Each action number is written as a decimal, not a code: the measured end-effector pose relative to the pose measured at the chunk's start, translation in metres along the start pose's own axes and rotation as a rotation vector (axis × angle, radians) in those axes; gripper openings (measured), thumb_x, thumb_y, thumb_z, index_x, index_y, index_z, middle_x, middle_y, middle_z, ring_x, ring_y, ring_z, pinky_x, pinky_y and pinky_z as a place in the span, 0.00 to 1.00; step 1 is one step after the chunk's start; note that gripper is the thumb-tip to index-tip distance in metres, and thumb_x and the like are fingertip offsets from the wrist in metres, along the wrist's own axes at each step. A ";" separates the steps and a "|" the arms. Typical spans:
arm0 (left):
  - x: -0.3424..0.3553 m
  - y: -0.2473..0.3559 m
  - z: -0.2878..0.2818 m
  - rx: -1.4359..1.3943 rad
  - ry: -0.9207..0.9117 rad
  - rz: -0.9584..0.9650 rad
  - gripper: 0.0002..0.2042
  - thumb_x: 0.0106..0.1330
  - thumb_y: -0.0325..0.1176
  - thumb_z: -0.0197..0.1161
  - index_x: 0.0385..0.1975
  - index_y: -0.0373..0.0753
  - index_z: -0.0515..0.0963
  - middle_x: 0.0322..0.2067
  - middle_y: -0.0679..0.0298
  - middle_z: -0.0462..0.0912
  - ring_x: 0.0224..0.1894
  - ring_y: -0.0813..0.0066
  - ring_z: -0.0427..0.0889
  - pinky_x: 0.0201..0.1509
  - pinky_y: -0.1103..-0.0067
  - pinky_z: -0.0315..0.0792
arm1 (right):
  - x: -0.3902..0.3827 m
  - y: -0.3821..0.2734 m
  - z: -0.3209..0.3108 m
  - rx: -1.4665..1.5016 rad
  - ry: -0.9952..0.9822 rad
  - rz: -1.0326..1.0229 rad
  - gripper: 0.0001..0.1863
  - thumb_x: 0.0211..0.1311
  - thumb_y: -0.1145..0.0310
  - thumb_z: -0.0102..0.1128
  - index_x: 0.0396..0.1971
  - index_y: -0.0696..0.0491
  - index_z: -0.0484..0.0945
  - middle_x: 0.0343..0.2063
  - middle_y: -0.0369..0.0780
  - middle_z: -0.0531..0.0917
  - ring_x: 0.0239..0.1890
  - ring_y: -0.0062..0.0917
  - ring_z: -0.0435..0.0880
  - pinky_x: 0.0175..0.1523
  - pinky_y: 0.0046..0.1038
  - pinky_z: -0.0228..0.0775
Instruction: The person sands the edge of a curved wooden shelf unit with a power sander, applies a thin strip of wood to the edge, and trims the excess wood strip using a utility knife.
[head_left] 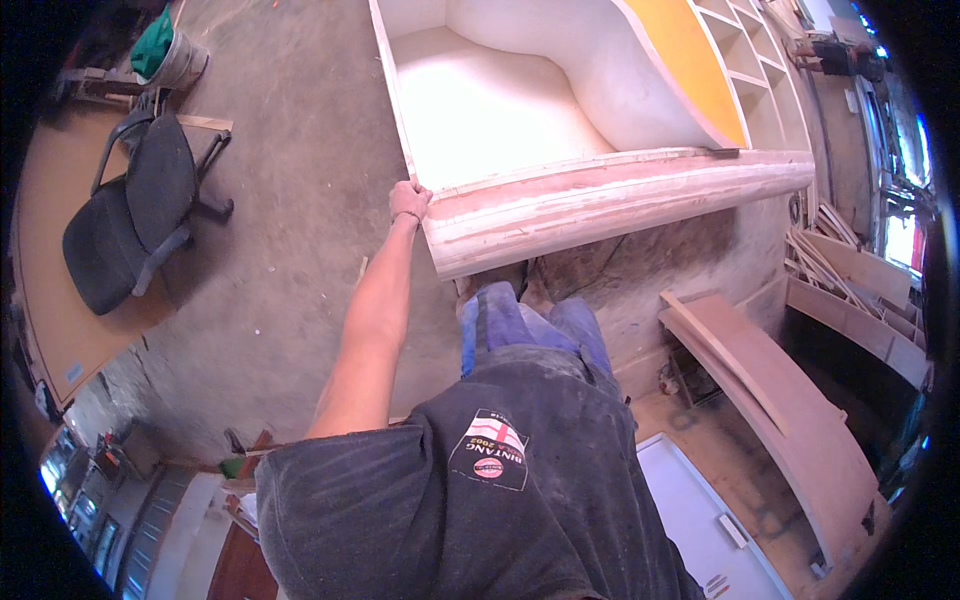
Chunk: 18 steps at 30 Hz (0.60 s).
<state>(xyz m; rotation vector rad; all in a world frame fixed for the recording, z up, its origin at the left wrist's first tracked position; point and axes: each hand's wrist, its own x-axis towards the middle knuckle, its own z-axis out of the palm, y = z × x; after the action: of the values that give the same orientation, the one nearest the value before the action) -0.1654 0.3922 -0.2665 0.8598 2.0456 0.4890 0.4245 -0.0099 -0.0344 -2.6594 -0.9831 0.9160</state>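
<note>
My left hand (409,201) is closed around the near left corner of a large wooden cabinet (610,205), with my arm stretched out ahead of me. The cabinet's near edge is a long rounded band, patchy pinkish-brown and white. Behind that band lies a white hollow with a wavy side wall. A yellow panel (690,55) and several open shelf compartments (750,75) stand at its right. My right hand is out of the picture, and the right arm is not visible either.
A black office chair (130,210) rests on a tan board (60,250) at the left. Farther back is a bucket (182,62) with green cloth. Curved wooden panels (770,420) and a white framed panel (710,510) lie at right. Wood strips (825,265) are piled beyond.
</note>
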 end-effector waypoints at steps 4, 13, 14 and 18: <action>-0.001 0.006 -0.002 0.012 0.005 0.018 0.09 0.53 0.35 0.80 0.26 0.38 0.87 0.30 0.54 0.90 0.35 0.61 0.90 0.45 0.68 0.81 | -0.006 0.001 0.003 0.021 -0.001 0.027 0.16 0.69 0.60 0.60 0.45 0.58 0.81 0.33 0.45 0.85 0.40 0.35 0.84 0.48 0.35 0.74; -0.034 -0.021 0.022 -0.369 0.352 -0.101 0.13 0.52 0.31 0.80 0.33 0.32 0.87 0.31 0.55 0.90 0.34 0.72 0.88 0.41 0.75 0.80 | -0.017 0.006 0.020 0.127 0.011 0.062 0.16 0.69 0.60 0.59 0.44 0.58 0.80 0.33 0.45 0.84 0.40 0.35 0.84 0.48 0.35 0.74; -0.040 -0.017 0.028 -0.417 0.387 -0.142 0.14 0.54 0.29 0.79 0.39 0.32 0.89 0.34 0.55 0.91 0.34 0.73 0.88 0.41 0.76 0.80 | -0.021 0.008 0.020 0.142 0.022 0.070 0.16 0.69 0.60 0.59 0.44 0.58 0.80 0.33 0.45 0.84 0.40 0.35 0.84 0.48 0.35 0.74; -0.063 -0.001 0.043 -0.400 0.428 -0.230 0.13 0.64 0.29 0.70 0.46 0.31 0.87 0.38 0.56 0.91 0.36 0.70 0.88 0.43 0.75 0.79 | -0.031 0.020 0.029 0.296 0.040 0.090 0.15 0.69 0.60 0.59 0.44 0.58 0.80 0.33 0.45 0.84 0.40 0.35 0.84 0.48 0.35 0.74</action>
<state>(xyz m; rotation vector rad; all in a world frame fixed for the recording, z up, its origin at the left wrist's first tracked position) -0.1050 0.3476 -0.2565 0.2901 2.2768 0.9753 0.3994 -0.0471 -0.0490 -2.4760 -0.6652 0.9408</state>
